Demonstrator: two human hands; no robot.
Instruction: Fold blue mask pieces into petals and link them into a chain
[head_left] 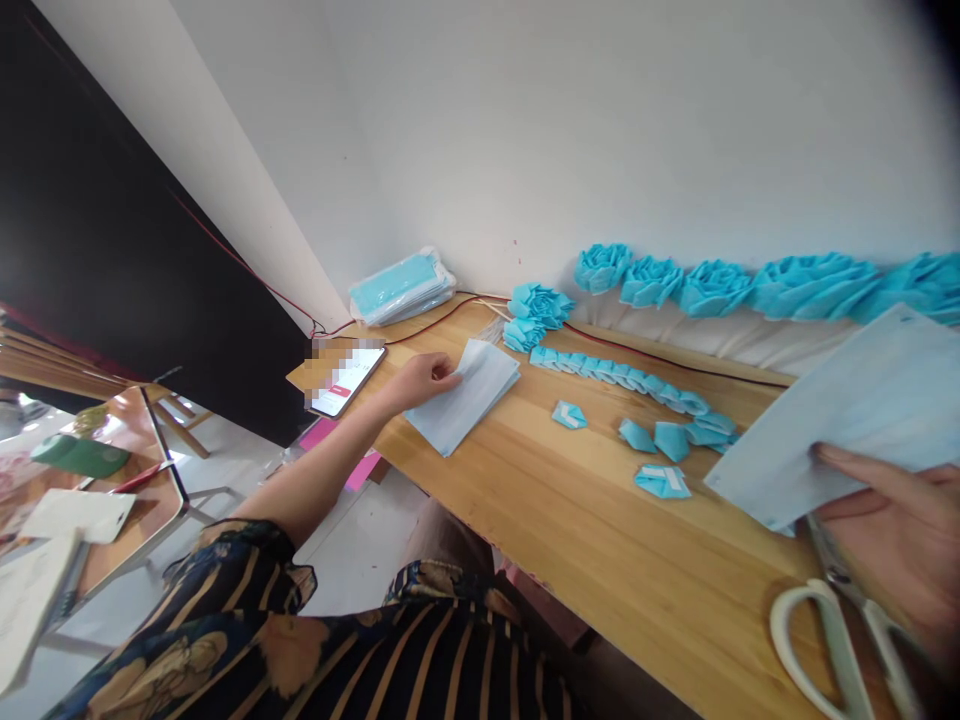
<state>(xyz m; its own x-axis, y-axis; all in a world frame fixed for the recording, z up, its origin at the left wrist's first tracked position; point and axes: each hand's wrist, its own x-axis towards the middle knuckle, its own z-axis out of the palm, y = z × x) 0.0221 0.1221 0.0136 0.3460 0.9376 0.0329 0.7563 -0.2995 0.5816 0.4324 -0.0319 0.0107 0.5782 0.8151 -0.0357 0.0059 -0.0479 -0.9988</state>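
The pale blue sheet [847, 400] was clasped in my right grip [900, 515], thumb pressed flat on top, slanting over the right part of the wooden surface [525, 490]. A sliver of another layer showed at its lower corner, so a loose pinch could have let the layers slide askew. Scissors [836, 575] sat right beneath; I couldn't tell whether they rested on the surface or against my fingers. A careless drop of that corner might have snagged it on the blades.

My left grip [425, 382] had its fingers curled at the edge of the small pile of sheets [471, 405]; whether it pinched one, I couldn't tell. A tug there might have fanned the pile, since its edges were already uneven.

Between my hands lay the loose folded pieces [670, 440] and the overlapping folded row [622, 372], which a sweeping sheet edge could have scattered. Beyond, blue fabric flowers [716, 288] lined the wall.
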